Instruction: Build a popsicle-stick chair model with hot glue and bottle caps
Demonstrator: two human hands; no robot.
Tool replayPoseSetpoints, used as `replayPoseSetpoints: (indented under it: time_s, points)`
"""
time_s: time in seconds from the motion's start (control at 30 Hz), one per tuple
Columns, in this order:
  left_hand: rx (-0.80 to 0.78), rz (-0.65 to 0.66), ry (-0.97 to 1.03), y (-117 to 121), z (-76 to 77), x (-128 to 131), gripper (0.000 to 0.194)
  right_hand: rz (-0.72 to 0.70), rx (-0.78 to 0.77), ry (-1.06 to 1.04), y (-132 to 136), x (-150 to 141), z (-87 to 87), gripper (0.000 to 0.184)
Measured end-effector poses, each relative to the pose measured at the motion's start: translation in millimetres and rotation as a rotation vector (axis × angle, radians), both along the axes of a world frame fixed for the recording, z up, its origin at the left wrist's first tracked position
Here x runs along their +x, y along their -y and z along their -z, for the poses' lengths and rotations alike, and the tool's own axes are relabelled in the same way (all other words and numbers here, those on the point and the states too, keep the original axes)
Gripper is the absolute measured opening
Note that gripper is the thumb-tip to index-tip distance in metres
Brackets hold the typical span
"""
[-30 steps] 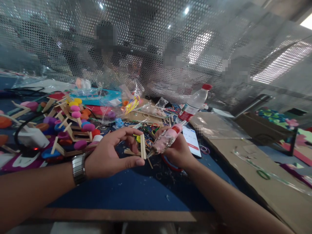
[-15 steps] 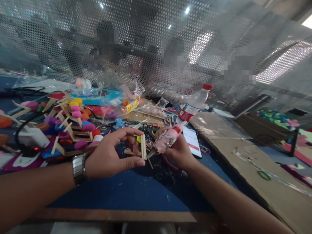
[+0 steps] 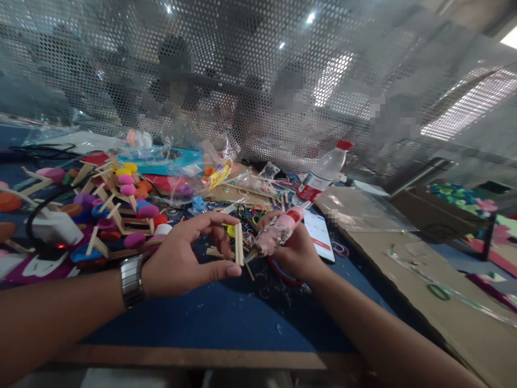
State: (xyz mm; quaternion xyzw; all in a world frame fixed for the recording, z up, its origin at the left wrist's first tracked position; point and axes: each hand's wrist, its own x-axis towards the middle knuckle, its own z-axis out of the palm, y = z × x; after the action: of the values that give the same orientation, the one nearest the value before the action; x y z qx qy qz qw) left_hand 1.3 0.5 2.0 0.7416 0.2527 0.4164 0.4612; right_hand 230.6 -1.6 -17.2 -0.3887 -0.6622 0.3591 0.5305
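My left hand [image 3: 189,250], with a metal watch [image 3: 132,280] on its wrist, pinches a few small wooden sticks [image 3: 239,245] upright between thumb and index finger. In my right hand [image 3: 297,248] is a pink hot glue gun [image 3: 275,235], its body crusted with dried glue. The gun's nozzle points left at the lower end of the sticks, very close to them; whether it touches I cannot tell. Under my left fingers lie more loose wooden sticks [image 3: 217,253].
On the left are stick pieces with coloured round caps [image 3: 134,240] and a white plug [image 3: 56,229]. A bottle [image 3: 323,175] and a phone [image 3: 319,234] stand and lie beyond my right hand. Cardboard [image 3: 404,280] covers the right side. A perforated metal screen [image 3: 226,70] rises behind.
Almost nothing differs. The sticks in my left hand and the glue gun's tip sit a touch further right.
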Motion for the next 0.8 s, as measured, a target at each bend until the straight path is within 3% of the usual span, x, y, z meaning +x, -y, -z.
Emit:
replayPoseSetpoints:
  time_s: [0.8]
  points:
    - [0.022, -0.003, -0.006, 1.2, -2.2, 0.0, 0.055, -0.021, 0.037, 0.062, -1.3, 3.4, -0.4, 0.017]
